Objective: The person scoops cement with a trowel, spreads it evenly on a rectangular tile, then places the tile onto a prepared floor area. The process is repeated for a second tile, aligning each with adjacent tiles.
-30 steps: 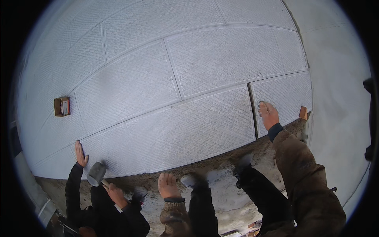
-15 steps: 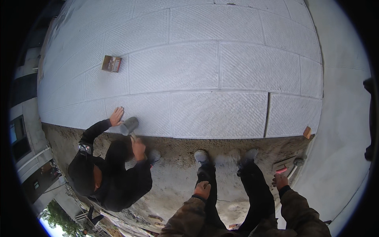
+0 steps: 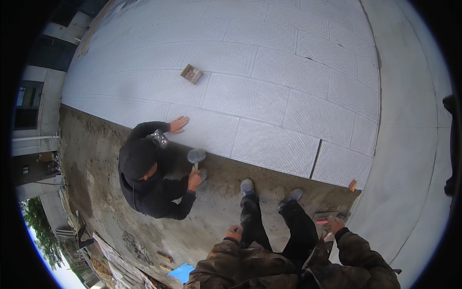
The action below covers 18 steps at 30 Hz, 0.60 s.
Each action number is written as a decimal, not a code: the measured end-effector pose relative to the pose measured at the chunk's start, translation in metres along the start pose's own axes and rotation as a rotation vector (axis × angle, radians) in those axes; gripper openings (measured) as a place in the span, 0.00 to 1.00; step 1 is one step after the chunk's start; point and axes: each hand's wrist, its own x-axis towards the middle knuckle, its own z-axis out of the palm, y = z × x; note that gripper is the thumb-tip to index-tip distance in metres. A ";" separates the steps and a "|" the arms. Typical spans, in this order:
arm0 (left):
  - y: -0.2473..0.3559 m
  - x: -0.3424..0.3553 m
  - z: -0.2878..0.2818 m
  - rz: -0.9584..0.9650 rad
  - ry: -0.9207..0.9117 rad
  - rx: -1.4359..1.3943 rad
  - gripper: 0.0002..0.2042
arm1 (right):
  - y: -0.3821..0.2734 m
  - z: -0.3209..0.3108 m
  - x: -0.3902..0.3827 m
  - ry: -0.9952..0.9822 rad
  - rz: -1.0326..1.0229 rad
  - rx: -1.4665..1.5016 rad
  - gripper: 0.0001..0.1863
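Observation:
My left hand [image 3: 234, 233] hangs at my left thigh, fingers curled in and nothing showing in them. My right hand [image 3: 334, 224] is low on the right, overlapping in view a notched trowel [image 3: 326, 215] with a pink handle. Whether its fingers touch that handle I cannot make out. Part of a pale tool handle [image 3: 328, 237] shows just below this hand. To the left, a crouching co-worker [image 3: 159, 178] in dark clothes holds a grey-headed mallet [image 3: 196, 155] beside the slab edge. The co-worker's other hand [image 3: 179, 124] lies flat on a slab.
Large pale ribbed slabs [image 3: 269, 144] cover the far ground, with a dark gap [image 3: 316, 159] near the right end. A small open box [image 3: 192, 73] sits on them. An orange-brown block [image 3: 352, 185] is at the corner. A pale wall [image 3: 409, 130] runs along the right.
My view has swung, so the slabs now slant. The co-worker's mallet has come off the slab to over the bare ground. My right hand now overlaps the trowel in view.

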 end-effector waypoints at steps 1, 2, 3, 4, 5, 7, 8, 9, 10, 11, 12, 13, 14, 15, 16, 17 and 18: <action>-0.007 -0.013 -0.005 -0.042 -0.022 -0.118 0.14 | -0.009 -0.004 -0.005 0.001 -0.013 -0.031 0.18; -0.013 -0.024 -0.006 -0.081 -0.047 -0.235 0.13 | -0.019 -0.004 -0.006 0.032 -0.083 -0.187 0.18; -0.021 -0.037 -0.006 -0.101 -0.019 -0.241 0.13 | -0.028 -0.008 -0.008 -0.030 -0.167 -0.210 0.19; -0.026 -0.049 -0.005 -0.119 0.007 -0.243 0.12 | -0.040 -0.010 -0.007 -0.062 -0.198 -0.218 0.19; -0.030 -0.057 -0.003 -0.098 0.038 -0.251 0.12 | -0.050 -0.010 -0.004 -0.032 -0.165 -0.207 0.19; -0.027 -0.056 0.004 -0.085 0.056 -0.094 0.13 | -0.071 -0.012 0.003 0.011 -0.319 -0.383 0.20; -0.023 -0.053 0.011 -0.035 0.046 -0.084 0.15 | -0.081 -0.010 0.011 0.066 -0.364 -0.468 0.20; -0.016 -0.047 0.019 0.014 0.036 -0.072 0.17 | -0.088 -0.007 0.020 0.093 -0.431 -0.537 0.21; -0.007 -0.036 0.024 -0.003 -0.034 -0.094 0.19 | -0.098 -0.002 0.032 0.114 -0.509 -0.591 0.22; 0.002 -0.021 0.028 0.066 -0.037 -0.090 0.19 | -0.107 0.005 0.049 0.122 -0.523 -0.694 0.21; 0.011 -0.006 0.036 0.126 -0.044 -0.092 0.19 | -0.113 0.008 0.063 0.132 -0.527 -0.811 0.22; 0.022 0.008 0.044 0.195 -0.040 -0.118 0.19 | -0.117 0.023 0.081 0.269 -0.611 -1.017 0.21; 0.032 0.022 0.053 0.228 -0.028 -0.111 0.19 | -0.121 0.033 0.095 0.290 -0.731 -1.101 0.20; 0.038 0.034 0.059 0.270 -0.015 -0.115 0.19 | -0.121 0.050 0.111 0.340 -0.791 -1.173 0.20; 0.041 0.041 0.065 0.335 0.022 -0.146 0.19 | -0.123 0.072 0.129 0.308 -0.791 -1.169 0.21; 0.040 0.040 0.070 0.334 -0.011 -0.106 0.18 | -0.126 0.094 0.147 0.280 -0.817 -1.172 0.22; 0.035 0.033 0.076 0.356 -0.023 -0.092 0.18 | -0.128 0.116 0.165 0.258 -0.839 -1.179 0.22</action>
